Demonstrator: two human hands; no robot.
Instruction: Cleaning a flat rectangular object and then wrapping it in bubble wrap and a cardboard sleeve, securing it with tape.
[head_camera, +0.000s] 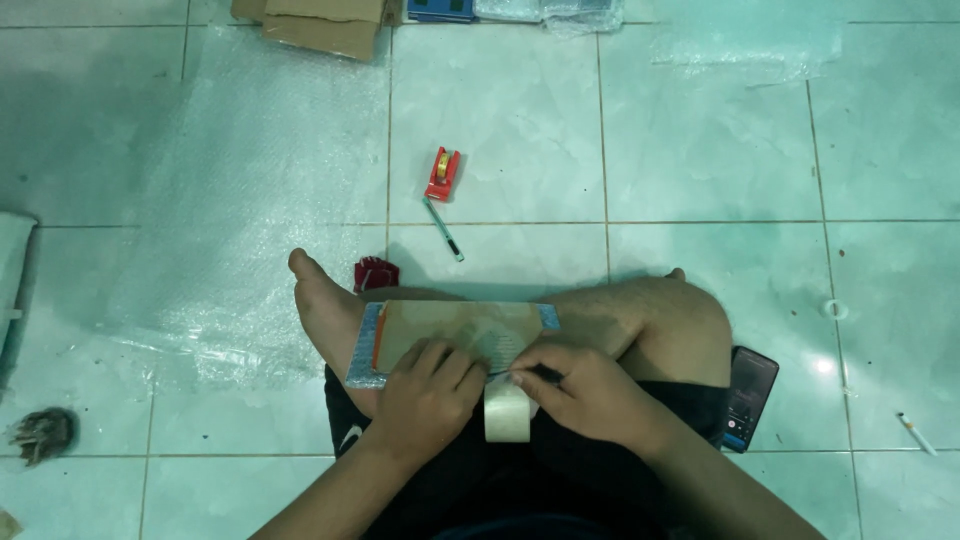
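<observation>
Resting across the crossed legs: one flat brown parcel (455, 335) on bubble wrap. Left hand (428, 392) spread flat, pressing the near edge; right hand (590, 392) pinched on the strip from one clear tape roll (507, 410). Could wrinkle or stick askew if pulled slack; could slide off the lap. On the floor (700, 150): one red tape dispenser (443, 174), one pen (443, 229), one phone (750, 398).

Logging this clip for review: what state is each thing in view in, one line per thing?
Parcel: flat on the lap, wrapped in bubble wrap.
Tape roll: upright, against the parcel's near edge.
Left hand: pressed flat on the parcel.
Right hand: pinching at the tape roll.
Red tape dispenser: lying on the floor.
Pen: lying on the floor.
Phone: screen lit.
</observation>
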